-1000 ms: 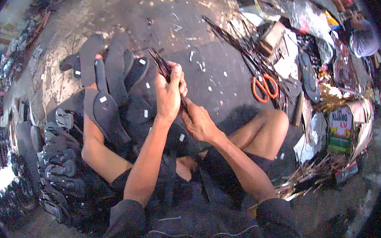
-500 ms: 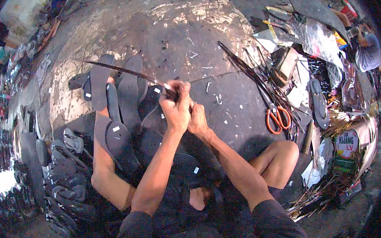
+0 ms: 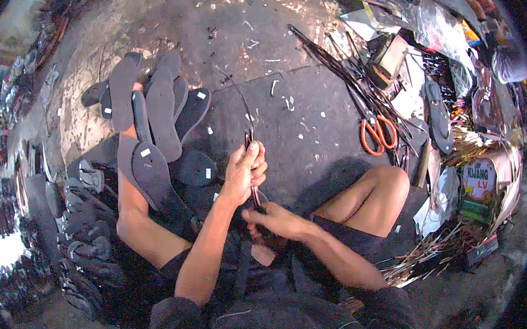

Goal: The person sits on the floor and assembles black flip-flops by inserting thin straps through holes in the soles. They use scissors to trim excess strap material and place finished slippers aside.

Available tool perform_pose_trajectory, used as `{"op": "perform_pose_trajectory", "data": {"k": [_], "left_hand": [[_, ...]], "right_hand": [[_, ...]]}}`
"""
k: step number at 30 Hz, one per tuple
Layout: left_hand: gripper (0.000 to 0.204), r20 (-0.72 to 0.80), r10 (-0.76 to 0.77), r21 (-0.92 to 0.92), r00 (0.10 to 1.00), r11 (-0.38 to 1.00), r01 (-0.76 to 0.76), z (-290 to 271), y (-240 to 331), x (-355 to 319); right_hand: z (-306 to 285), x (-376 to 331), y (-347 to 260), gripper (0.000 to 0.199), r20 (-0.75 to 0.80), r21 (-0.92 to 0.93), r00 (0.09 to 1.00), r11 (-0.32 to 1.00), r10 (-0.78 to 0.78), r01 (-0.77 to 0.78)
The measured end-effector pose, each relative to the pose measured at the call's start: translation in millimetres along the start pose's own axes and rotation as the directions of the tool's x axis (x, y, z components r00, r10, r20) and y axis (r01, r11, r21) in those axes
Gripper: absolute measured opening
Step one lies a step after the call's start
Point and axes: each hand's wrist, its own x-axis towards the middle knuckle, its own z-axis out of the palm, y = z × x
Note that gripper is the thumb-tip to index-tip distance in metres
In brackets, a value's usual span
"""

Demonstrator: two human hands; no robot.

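In front of my body, my left hand (image 3: pixel 245 173) closes around a thin dark strip (image 3: pixel 248 112), thumb uppermost. The strip's narrow free end reaches away from me over the floor. Lower and closer to my lap, my right hand (image 3: pixel 275 221) is closed at the strip's near part, which runs down from the left hand. Exactly what its fingers pinch is partly hidden. Left of my hands lie dark flip-flop soles with small white labels: one sole (image 3: pixel 151 168) rests on my left leg, and another sole (image 3: pixel 161 111) lies beyond it.
Scissors with orange handles (image 3: pixel 378 135) lie to the right, beside a bundle of dark strips (image 3: pixel 333 64). Farther right are a finished flip-flop (image 3: pixel 438 115), a wooden block (image 3: pixel 390 60) and plastic bags (image 3: pixel 436 30). Piled sandals (image 3: pixel 89 248) stand at left. White scraps dot the dark floor mat (image 3: pixel 316 122).
My hands have come apart, the right one pulling in toward my lap. The strip has swung from pointing far left to pointing straight ahead. The view has shifted slightly.
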Motion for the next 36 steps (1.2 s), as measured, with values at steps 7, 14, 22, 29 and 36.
{"op": "perform_pose_trajectory", "data": {"k": [7, 14, 22, 29, 36], "left_hand": [[0.025, -0.109, -0.319, 0.458, 0.942, 0.825, 0.332, -56.5, 17.5, -23.4], [0.017, -0.087, -0.363, 0.411, 0.928, 0.835, 0.365, -64.1, 26.3, -30.5], [0.018, -0.040, -0.308, 0.445, 0.951, 0.846, 0.293, -74.6, 28.9, -32.8], [0.027, 0.111, -0.298, 0.257, 0.948, 0.930, 0.262, -60.7, 51.6, -32.8], [0.031, 0.189, -0.308, 0.321, 0.932, 0.917, 0.237, -70.5, 67.7, -41.2]], "right_hand": [[-287.4, -97.9, -72.4, 0.034, -0.579, -0.815, 0.476, 0.452, -0.662, -0.362], [-319.3, -93.2, -37.3, 0.049, -0.572, -0.809, 0.695, 0.441, -0.436, -0.389], [-261.3, -85.0, -83.7, 0.046, -0.628, -0.776, 0.676, 0.383, -0.386, -0.502], [-278.7, -69.1, -70.9, 0.046, -0.537, -0.692, 0.829, 0.643, -0.157, -0.327], [-134.4, -82.2, -67.5, 0.031, -0.279, -0.094, 0.945, 0.984, -0.174, 0.153]]}}
